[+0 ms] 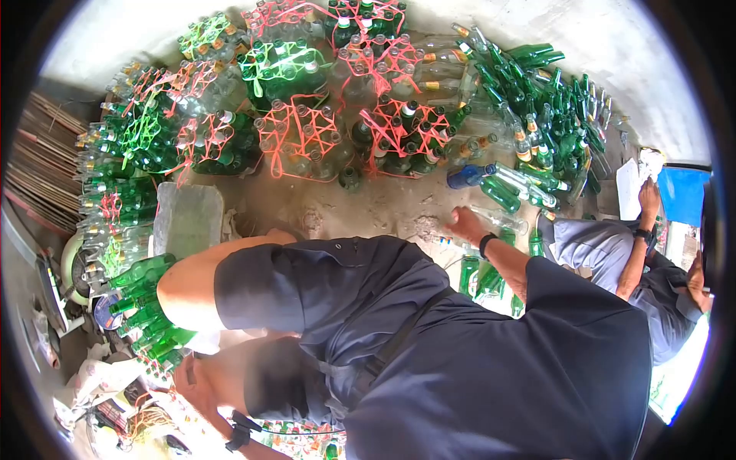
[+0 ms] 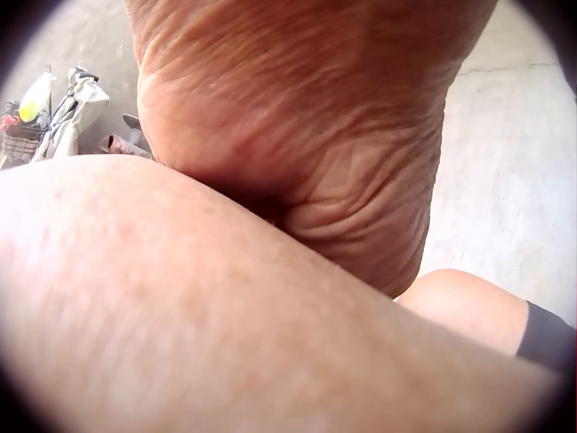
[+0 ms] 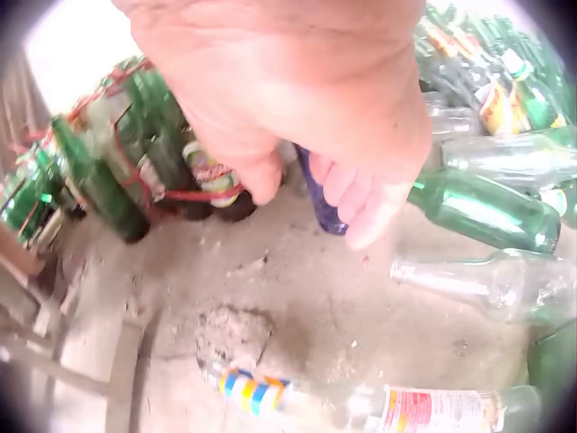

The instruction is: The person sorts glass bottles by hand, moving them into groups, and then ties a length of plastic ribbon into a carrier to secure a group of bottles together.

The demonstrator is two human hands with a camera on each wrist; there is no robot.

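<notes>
Right hand (image 1: 466,225): grip reads as holding nothing; thumb apart from the bent fingers in the right wrist view. Hand is above the floor (image 1: 368,201), at 3 o'clock of centre in the head view. Black band (image 1: 487,243) at the wrist.

Left hand (image 1: 196,389): between 7 and 8 o'clock, head view, against the bare leg (image 2: 198,289). Palm creased and close in the left wrist view; fingers hidden, so cannot tell whether the grip is apart or together.

Blue item (image 1: 464,177): near the right hand, at about 1 o'clock from it in the head view; partly behind the fingers in the right wrist view.

Loose bottles: green bottle (image 3: 491,212) lying at 3 o'clock in the right wrist view; clear bottle (image 3: 491,281) just below it; labelled clear bottle (image 3: 433,410) on its side at 5 o'clock.

Tied bottles (image 1: 299,136): upright bundles, red and green ties over the necks, from 9 round to 12 o'clock, head view.

Bottle pile (image 1: 548,115): mostly green, tilted and lying, near 2 o'clock by the pale wall (image 1: 636,69).

Knee-side bottles (image 1: 149,303): green, between 8 and 9 o'clock, beside the bare knee.

Debris (image 3: 236,334): greyish clump on the floor, toward 7 o'clock, right wrist view.

Second person (image 1: 598,245): grey trousers, at 3 o'clock, right edge of the head view.
</notes>
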